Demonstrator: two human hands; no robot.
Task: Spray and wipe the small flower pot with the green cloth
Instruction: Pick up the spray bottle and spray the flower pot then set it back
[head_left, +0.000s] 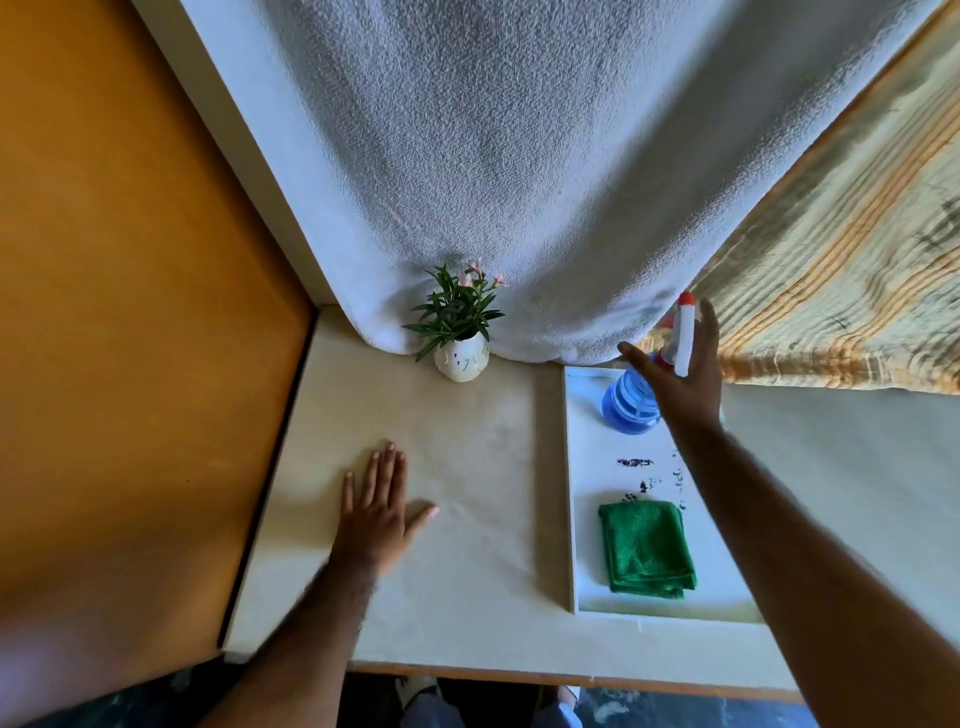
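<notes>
while the left hand lies flat, palm down on the table with its fingers spread and the forearm running back to the near edge, the right hand reaches far forward over the white tray, fingers open and loosely spread at the spray bottle; whether they touch its white and red head i cannot tell. the small flower pot stands upright at the back of the table against the white curtain. the green cloth lies folded in the tray's near end.
</notes>
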